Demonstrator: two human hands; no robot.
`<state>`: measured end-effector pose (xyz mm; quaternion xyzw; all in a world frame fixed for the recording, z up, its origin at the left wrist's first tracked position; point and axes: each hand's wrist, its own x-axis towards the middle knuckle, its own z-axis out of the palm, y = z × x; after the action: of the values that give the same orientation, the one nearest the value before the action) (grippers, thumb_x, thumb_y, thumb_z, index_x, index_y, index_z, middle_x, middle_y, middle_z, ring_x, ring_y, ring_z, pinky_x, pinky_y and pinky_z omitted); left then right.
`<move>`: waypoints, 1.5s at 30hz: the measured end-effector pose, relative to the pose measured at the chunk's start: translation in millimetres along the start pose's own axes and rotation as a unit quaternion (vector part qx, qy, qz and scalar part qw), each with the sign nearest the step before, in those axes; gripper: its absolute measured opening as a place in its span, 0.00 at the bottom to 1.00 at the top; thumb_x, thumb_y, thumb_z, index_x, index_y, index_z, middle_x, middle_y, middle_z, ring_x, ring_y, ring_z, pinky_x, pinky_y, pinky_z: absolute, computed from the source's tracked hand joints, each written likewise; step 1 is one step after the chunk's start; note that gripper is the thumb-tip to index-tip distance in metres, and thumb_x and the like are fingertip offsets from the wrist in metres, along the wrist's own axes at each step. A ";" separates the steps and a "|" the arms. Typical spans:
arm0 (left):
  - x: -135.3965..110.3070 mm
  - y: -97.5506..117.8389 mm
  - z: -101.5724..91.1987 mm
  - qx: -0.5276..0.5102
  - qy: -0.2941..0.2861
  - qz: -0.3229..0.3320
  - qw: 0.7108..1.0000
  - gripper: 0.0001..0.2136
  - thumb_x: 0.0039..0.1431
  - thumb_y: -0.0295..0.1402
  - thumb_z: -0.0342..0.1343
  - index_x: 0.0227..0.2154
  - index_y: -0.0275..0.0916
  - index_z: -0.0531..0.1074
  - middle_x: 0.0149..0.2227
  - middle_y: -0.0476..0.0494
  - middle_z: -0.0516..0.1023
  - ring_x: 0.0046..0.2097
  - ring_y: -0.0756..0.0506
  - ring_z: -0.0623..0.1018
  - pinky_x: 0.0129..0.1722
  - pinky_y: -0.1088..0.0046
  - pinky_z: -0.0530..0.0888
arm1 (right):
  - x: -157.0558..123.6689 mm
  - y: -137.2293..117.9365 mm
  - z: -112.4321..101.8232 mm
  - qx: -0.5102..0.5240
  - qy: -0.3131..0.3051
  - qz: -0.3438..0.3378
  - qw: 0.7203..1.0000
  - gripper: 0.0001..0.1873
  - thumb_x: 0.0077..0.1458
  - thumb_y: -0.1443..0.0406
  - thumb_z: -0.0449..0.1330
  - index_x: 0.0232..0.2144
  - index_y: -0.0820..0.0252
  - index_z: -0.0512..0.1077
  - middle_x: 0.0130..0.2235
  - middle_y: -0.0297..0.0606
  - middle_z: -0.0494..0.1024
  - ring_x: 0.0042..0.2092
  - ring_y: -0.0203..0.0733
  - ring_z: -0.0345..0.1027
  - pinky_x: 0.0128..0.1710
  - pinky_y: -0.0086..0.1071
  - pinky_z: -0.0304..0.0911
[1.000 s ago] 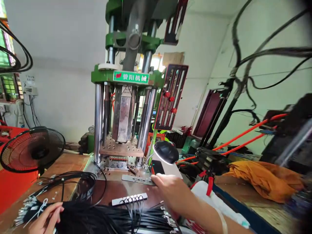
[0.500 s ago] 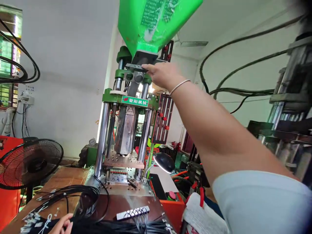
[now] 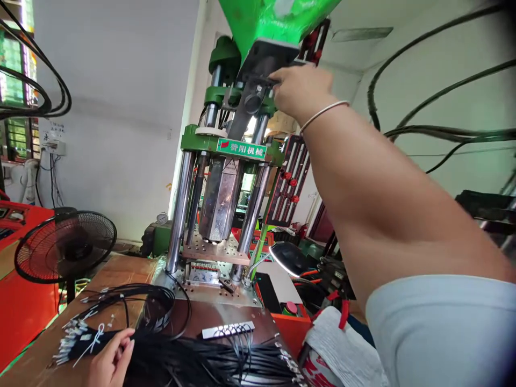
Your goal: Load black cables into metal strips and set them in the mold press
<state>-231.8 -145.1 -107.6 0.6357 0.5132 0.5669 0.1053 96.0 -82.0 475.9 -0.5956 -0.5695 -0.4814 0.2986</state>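
Observation:
My right hand (image 3: 300, 88) reaches up to the machine, its fingers closed on the edge of a dark slide plate (image 3: 260, 80) under the green hopper (image 3: 278, 21). A round knob (image 3: 253, 103) sits just below the fingertips. Down at the lower left, my left hand (image 3: 110, 360) rests beside a bundle of black cables (image 3: 169, 355), thumb and fingers pressed together. Whether it holds anything I cannot make out. Below the hopper stands the vertical press (image 3: 220, 199), with a metal mould (image 3: 205, 271) on its bed.
A white strip with holes (image 3: 228, 329) lies on the cables. To the left stands a black fan (image 3: 76, 247). A lamp (image 3: 288, 259), a red push button (image 3: 290, 308) and a grey-white cloth (image 3: 342, 344) are at the right. Dark hoses hang at upper right.
The view has shifted left and down. Under the hopper, the slide plate has moved right with my right hand. My left hand shows more fully beside the cables.

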 end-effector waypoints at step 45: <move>118.3 94.1 199.2 0.314 -0.510 0.222 0.770 0.11 0.66 0.36 0.47 0.40 0.36 0.72 0.42 0.40 0.75 0.45 0.41 0.74 0.46 0.62 0.66 | -497.9 43.3 263.2 0.387 -0.512 -0.127 0.756 0.12 0.57 0.69 0.56 0.44 0.63 0.70 0.42 0.47 0.73 0.46 0.48 0.69 0.48 0.40 0.66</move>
<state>-36.6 -6.9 -34.6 0.9252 0.3781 -0.0256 0.0170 255.2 -46.2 -65.0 -0.5091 -0.8455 0.1238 0.1035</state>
